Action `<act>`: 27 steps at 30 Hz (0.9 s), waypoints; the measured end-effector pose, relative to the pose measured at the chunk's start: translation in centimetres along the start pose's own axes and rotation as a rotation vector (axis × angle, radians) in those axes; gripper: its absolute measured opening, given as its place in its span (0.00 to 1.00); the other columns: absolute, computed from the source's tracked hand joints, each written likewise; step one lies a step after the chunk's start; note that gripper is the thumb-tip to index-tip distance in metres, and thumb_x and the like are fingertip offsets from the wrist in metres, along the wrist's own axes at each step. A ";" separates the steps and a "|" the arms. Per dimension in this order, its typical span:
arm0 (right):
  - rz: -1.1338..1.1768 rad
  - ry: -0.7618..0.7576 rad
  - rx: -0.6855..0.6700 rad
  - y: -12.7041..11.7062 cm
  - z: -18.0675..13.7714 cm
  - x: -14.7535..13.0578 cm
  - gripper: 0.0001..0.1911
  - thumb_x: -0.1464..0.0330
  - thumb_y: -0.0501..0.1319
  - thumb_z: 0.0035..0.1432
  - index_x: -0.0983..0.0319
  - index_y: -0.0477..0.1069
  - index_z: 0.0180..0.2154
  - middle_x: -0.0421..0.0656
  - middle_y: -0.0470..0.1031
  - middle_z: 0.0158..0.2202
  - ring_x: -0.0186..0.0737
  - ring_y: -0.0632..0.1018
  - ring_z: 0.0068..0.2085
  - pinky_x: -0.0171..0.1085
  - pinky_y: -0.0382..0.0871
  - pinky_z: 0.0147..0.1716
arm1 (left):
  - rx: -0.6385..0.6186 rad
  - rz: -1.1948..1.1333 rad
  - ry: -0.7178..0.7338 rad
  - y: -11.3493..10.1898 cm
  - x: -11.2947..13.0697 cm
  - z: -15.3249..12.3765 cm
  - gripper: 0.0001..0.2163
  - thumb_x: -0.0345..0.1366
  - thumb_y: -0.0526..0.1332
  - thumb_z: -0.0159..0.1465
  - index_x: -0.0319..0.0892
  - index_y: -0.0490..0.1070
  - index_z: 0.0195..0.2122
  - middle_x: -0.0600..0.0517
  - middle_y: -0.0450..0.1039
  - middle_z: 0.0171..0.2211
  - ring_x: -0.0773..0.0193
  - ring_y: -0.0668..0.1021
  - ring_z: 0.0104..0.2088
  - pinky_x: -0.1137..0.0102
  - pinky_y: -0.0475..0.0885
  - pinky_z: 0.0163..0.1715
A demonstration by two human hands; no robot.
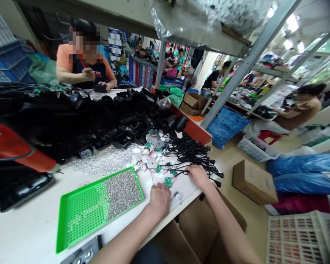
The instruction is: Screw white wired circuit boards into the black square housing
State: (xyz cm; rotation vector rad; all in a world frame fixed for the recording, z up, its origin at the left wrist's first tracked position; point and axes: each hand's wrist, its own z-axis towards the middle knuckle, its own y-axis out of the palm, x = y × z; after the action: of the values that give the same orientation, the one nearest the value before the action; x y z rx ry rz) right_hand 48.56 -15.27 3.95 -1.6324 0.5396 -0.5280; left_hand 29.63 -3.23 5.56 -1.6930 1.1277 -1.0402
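Note:
My left hand [160,200] is low over the white table, its fingers curled down right beside a small green circuit board [168,182]. What those fingers hold, if anything, is hidden. To its right, my right hand [198,175] has its fingers closed on a black cable [184,169] at the edge of a heap of black cables [194,152] with plugs. More small green boards with thin red wires and grey-white discs [151,163] lie just beyond my hands. A small white piece [178,198] with a wire rests near the table edge.
Left of my hands is a green tray [85,216] with many small metal screws [123,190]. An orange power screwdriver [19,146] juts in from the left. Black plastic housings [104,113] are piled behind. A co-worker [85,62] sits opposite. Cardboard boxes [254,181] stand on the floor.

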 end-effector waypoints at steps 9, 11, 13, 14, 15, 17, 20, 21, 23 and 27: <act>0.058 -0.033 0.081 -1.6 -2.5 -0.3 0.18 0.73 0.53 0.62 0.60 0.73 0.51 0.49 0.76 0.50 0.47 0.74 0.51 0.43 0.62 0.51 | 0.030 -0.038 0.015 0.7 -0.6 -3.8 0.15 0.31 0.56 0.61 0.39 0.71 0.48 0.41 0.68 0.51 0.49 0.71 0.50 0.59 0.68 0.45; 0.090 -0.059 0.076 -1.6 -3.6 -1.3 0.16 0.72 0.53 0.62 0.60 0.75 0.48 0.48 0.78 0.48 0.45 0.76 0.48 0.41 0.65 0.49 | 0.053 -0.023 0.004 1.7 -0.8 -4.4 0.15 0.28 0.54 0.63 0.41 0.70 0.50 0.42 0.69 0.51 0.50 0.71 0.50 0.59 0.68 0.45; 0.123 -0.093 0.061 -1.2 -4.7 -2.6 0.15 0.71 0.54 0.62 0.59 0.76 0.46 0.46 0.80 0.45 0.43 0.78 0.45 0.40 0.67 0.47 | 0.066 -0.005 -0.003 2.7 -0.9 -4.8 0.14 0.26 0.52 0.64 0.42 0.71 0.48 0.43 0.70 0.50 0.51 0.72 0.49 0.59 0.69 0.44; 0.137 -0.109 0.057 -0.9 -5.2 -3.4 0.15 0.71 0.54 0.62 0.59 0.76 0.45 0.45 0.80 0.44 0.43 0.78 0.45 0.39 0.68 0.46 | 0.067 0.002 -0.004 3.1 -1.0 -4.9 0.13 0.26 0.52 0.65 0.41 0.71 0.47 0.43 0.71 0.48 0.51 0.72 0.48 0.59 0.69 0.43; 0.147 -0.124 0.056 -0.6 -5.6 -4.0 0.15 0.71 0.54 0.62 0.59 0.76 0.45 0.45 0.81 0.43 0.43 0.79 0.44 0.40 0.68 0.46 | 0.063 0.007 -0.003 3.4 -1.1 -5.0 0.13 0.25 0.52 0.65 0.41 0.72 0.45 0.43 0.72 0.47 0.52 0.73 0.47 0.60 0.69 0.42; 0.166 -0.126 0.064 -0.1 -6.1 -5.2 0.15 0.71 0.53 0.63 0.59 0.76 0.47 0.45 0.81 0.43 0.43 0.79 0.44 0.40 0.68 0.47 | 0.063 0.018 -0.004 3.9 -1.2 -5.2 0.13 0.23 0.52 0.65 0.40 0.72 0.44 0.44 0.72 0.46 0.52 0.73 0.46 0.60 0.70 0.41; 0.189 -0.040 0.075 0.0 -6.4 -5.8 0.16 0.69 0.52 0.64 0.58 0.76 0.47 0.45 0.80 0.44 0.42 0.79 0.44 0.39 0.68 0.47 | 0.085 0.027 -0.009 4.1 -1.5 -5.5 0.13 0.23 0.52 0.64 0.40 0.72 0.44 0.45 0.73 0.45 0.52 0.74 0.45 0.60 0.70 0.41; 0.189 0.002 0.079 -0.2 -6.4 -5.7 0.16 0.69 0.52 0.64 0.58 0.76 0.46 0.45 0.80 0.44 0.42 0.79 0.44 0.38 0.68 0.46 | 0.099 0.030 -0.013 4.1 -1.6 -5.6 0.13 0.22 0.52 0.64 0.40 0.72 0.44 0.45 0.73 0.45 0.52 0.74 0.45 0.59 0.70 0.41; 0.171 0.075 0.089 -0.5 -6.3 -5.3 0.16 0.69 0.51 0.64 0.58 0.76 0.45 0.45 0.81 0.43 0.42 0.80 0.42 0.37 0.69 0.43 | 0.129 0.034 -0.013 4.1 -1.7 -5.7 0.13 0.22 0.52 0.64 0.41 0.72 0.44 0.45 0.73 0.46 0.52 0.74 0.45 0.58 0.70 0.42; 0.136 0.148 0.089 -0.8 -6.2 -4.3 0.15 0.70 0.52 0.63 0.58 0.77 0.43 0.46 0.81 0.41 0.43 0.80 0.40 0.37 0.69 0.39 | 0.153 0.029 -0.005 4.0 -1.8 -5.7 0.14 0.21 0.51 0.63 0.41 0.73 0.43 0.44 0.73 0.46 0.51 0.74 0.45 0.58 0.70 0.42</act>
State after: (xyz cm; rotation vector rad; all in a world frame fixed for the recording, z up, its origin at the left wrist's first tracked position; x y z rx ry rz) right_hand 41.44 -17.32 5.36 -1.4680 0.7211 -0.5662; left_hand 22.85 -3.61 3.26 -1.5538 1.0394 -1.0759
